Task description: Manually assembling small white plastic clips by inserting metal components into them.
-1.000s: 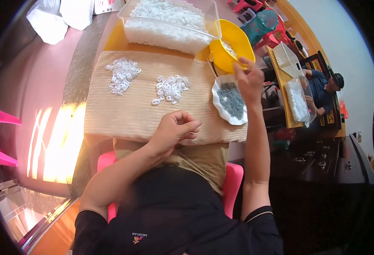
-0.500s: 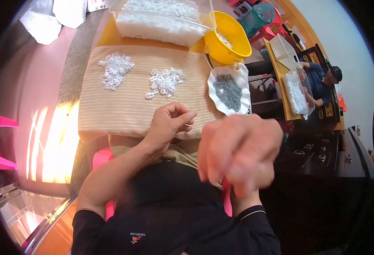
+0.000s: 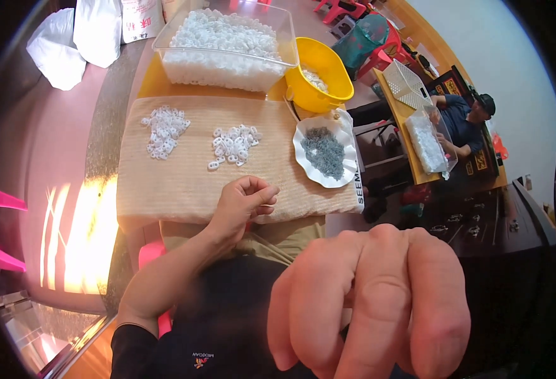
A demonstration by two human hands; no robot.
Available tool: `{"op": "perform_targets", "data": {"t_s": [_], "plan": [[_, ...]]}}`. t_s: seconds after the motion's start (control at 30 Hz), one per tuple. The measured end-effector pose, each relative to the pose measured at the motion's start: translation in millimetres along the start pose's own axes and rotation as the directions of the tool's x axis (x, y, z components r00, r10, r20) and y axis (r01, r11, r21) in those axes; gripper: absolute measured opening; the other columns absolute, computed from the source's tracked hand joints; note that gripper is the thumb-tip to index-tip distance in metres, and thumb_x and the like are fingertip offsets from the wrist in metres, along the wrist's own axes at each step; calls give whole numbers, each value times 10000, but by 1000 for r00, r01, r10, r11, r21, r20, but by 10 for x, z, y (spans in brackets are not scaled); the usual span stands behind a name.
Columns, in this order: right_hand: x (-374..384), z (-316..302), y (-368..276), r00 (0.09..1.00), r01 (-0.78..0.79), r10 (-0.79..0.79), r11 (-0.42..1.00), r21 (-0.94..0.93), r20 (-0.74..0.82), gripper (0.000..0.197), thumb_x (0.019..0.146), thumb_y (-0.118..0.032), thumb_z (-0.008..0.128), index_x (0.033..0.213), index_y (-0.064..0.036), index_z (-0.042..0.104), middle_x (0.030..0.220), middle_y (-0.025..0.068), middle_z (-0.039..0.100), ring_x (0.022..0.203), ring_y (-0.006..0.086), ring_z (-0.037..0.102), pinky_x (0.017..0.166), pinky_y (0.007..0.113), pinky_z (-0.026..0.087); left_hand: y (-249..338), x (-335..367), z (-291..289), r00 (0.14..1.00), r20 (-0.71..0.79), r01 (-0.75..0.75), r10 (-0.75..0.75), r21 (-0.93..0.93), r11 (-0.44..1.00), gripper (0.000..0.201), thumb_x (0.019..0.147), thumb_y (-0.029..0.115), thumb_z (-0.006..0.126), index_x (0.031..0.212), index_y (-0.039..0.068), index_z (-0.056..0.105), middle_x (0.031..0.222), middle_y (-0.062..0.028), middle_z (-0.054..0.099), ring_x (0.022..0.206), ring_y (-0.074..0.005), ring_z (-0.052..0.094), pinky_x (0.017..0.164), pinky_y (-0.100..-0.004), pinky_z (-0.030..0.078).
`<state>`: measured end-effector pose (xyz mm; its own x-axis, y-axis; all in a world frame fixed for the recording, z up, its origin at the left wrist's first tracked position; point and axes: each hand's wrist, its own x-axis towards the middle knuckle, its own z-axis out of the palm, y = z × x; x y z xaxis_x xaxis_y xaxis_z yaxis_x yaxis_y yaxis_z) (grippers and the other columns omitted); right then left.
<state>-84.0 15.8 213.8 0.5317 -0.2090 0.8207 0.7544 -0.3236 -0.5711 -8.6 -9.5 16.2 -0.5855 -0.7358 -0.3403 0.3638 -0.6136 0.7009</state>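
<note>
My left hand rests at the near edge of a cloth-covered work surface, its fingers curled and thumb pressed to the index finger. Anything in that pinch is too small or hidden to see. My right hand is raised close to the camera and looks very large, its fingers bent and fingertips out of sight; whether it holds something is hidden. Beyond my left hand lies a small pile of white plastic pieces with holes. Farther left is a second pile of similar white pieces.
A white wavy-rimmed dish of small grey bits stands on the right of the cloth. Behind are a clear bin heaped with white pieces and a yellow tub. At right, a person sits by another table. A pink stool is left.
My right hand has come up nearer the camera and shows larger and sharper. The whole scene has shifted lower in the picture. My left hand keeps its pinched pose by the cloth's edge.
</note>
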Motion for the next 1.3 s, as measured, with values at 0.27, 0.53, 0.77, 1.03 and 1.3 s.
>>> {"op": "perform_targets", "data": {"t_s": [0.27, 0.53, 0.77, 1.03, 1.3], "plan": [[82, 122, -1, 976, 217, -211, 963, -162, 52, 238, 978, -245, 484, 1135, -67, 468, 921, 146, 639, 917, 236, 520, 806, 375, 490, 3, 9, 26, 999, -15, 32, -32, 22, 999, 144, 849, 149, 705, 856, 72, 583, 796, -7, 620, 735, -76, 604, 653, -220, 519], [-142, 188, 105, 599, 785, -436, 484, -386, 672, 297, 993, -85, 382, 1262, 15, 459, 1184, 192, 555, 1136, 207, 504, 984, 305, 411, -15, 31, -6, 998, 39, 56, -57, 25, 998, 137, 877, 148, 668, 932, 58, 579, 945, -49, 657, 811, -98, 614, 699, -243, 539], [-472, 75, 275, 195, 964, -326, -112, -242, 925, 351, 1000, -8, 338, 1324, 57, 457, 1310, 210, 519, 1239, 191, 501, 1073, 268, 372, -47, 42, -16, 999, 3, 36, -36, -9, 999, 134, 852, 138, 699, 869, 70, 584, 790, -15, 624, 693, -78, 593, 635, -217, 521], [-551, 17, 187, -84, 430, -128, -899, -80, 988, 346, 995, -20, 365, 1316, 60, 466, 1286, 191, 543, 1214, 190, 520, 1071, 261, 373, -61, 38, -4, 999, -6, 36, -36, -20, 999, 130, 851, 129, 698, 887, 59, 594, 800, -21, 628, 712, -80, 605, 641, -210, 526], [-715, -51, 99, -63, -499, 215, -853, 156, 975, 343, 990, -31, 392, 1309, 62, 474, 1262, 172, 567, 1188, 188, 539, 1070, 254, 375, -2, 2, 30, 996, 0, 94, -94, -14, 995, 131, 852, 126, 698, 887, 53, 595, 798, -28, 630, 707, -85, 609, 638, -212, 529]]}}
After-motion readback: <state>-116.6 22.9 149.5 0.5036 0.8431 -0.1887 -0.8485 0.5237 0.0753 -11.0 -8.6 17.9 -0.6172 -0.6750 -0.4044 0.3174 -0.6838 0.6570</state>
